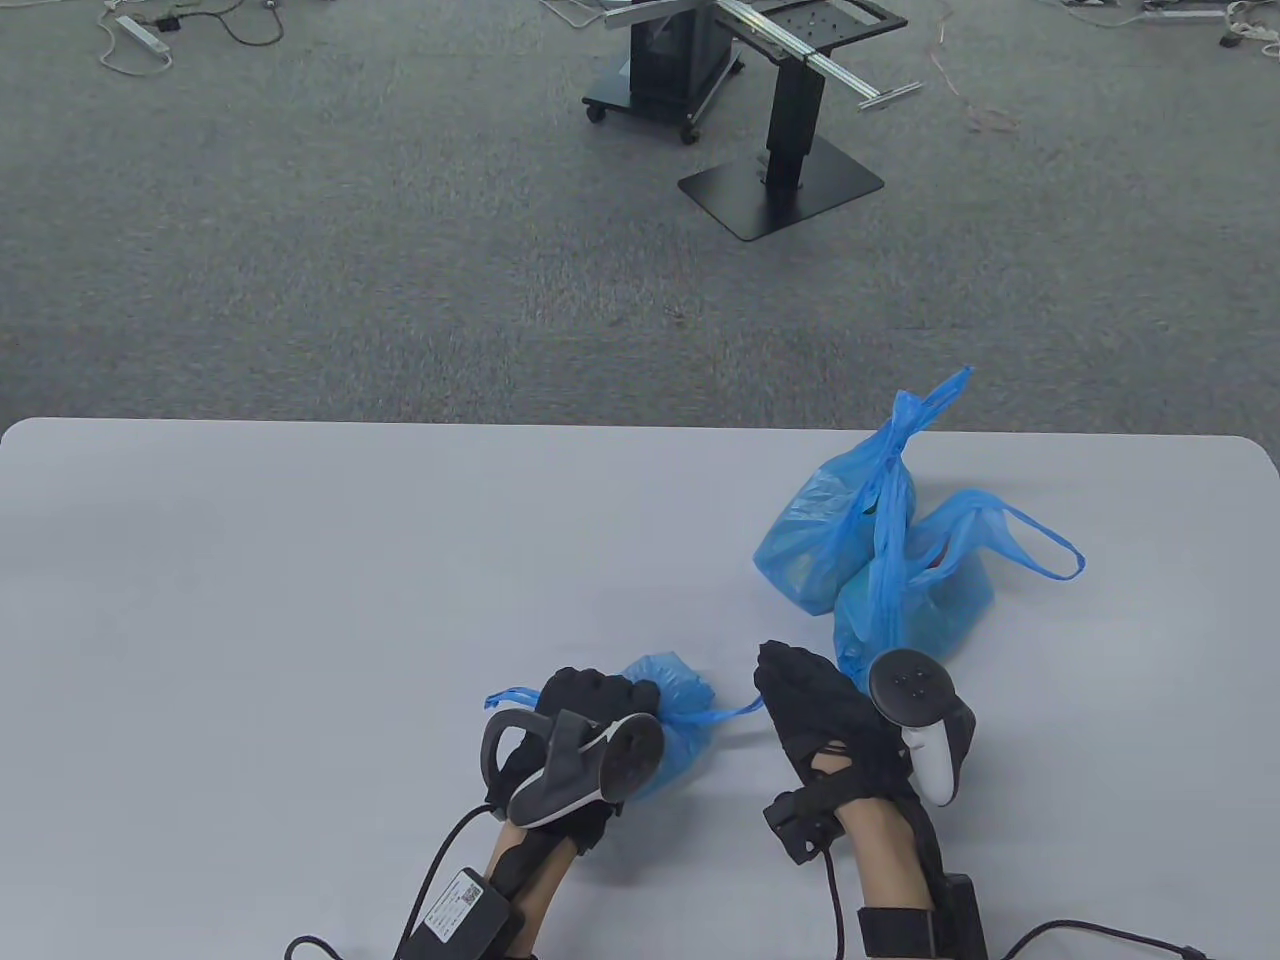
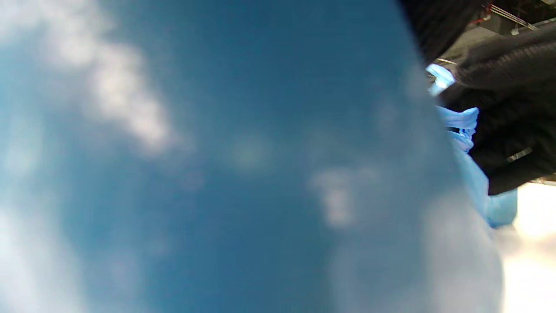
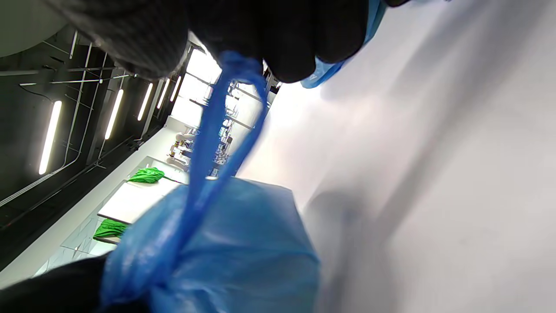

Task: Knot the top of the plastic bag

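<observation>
A small blue plastic bag (image 1: 672, 715) lies on the white table (image 1: 300, 600) near the front edge. My left hand (image 1: 590, 705) grips the bag's top, with one handle loop (image 1: 512, 697) sticking out to the left. In the left wrist view the bag (image 2: 217, 174) fills the frame, blurred. My right hand (image 1: 800, 700) pinches the bag's other handle strip (image 1: 735, 712) and holds it taut to the right. In the right wrist view the strip (image 3: 213, 130) runs from my fingers (image 3: 286, 48) down to the bag (image 3: 234, 248).
Two more blue plastic bags (image 1: 880, 540) lie together at the right back of the table, one with a knotted top (image 1: 925, 405), one with a loose handle loop (image 1: 1040, 545). Beyond the table's far edge is grey carpet with a black stand (image 1: 785, 150).
</observation>
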